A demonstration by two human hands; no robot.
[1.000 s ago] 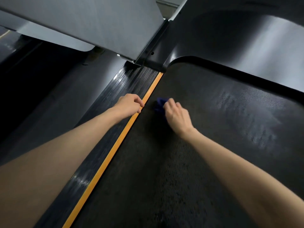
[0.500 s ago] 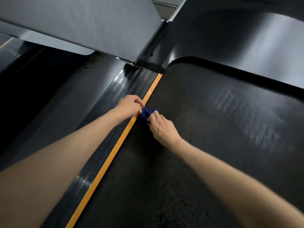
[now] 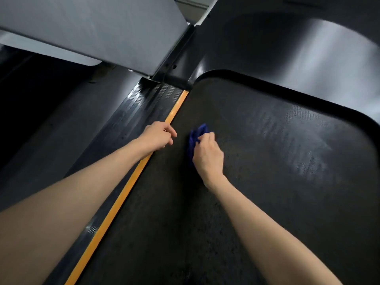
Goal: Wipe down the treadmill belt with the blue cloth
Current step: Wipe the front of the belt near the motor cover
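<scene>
The black textured treadmill belt (image 3: 267,171) fills the right and lower part of the view. My right hand (image 3: 208,156) grips a bunched blue cloth (image 3: 196,136) and holds it down on the belt a short way in from its left edge. The cloth sticks out above and to the left of the fingers; the rest is hidden under the hand. My left hand (image 3: 158,135) rests with curled fingers on the orange strip (image 3: 123,194) beside the belt and holds nothing.
A ribbed black side rail (image 3: 131,118) runs left of the orange strip. The glossy black motor cover (image 3: 287,48) curves round the belt's far end. A grey panel (image 3: 92,23) slants overhead at the upper left, with dark floor below it.
My right hand swept the cloth left to the orange strip beside my left hand, then back right onto the belt. My left hand stayed on the strip.
</scene>
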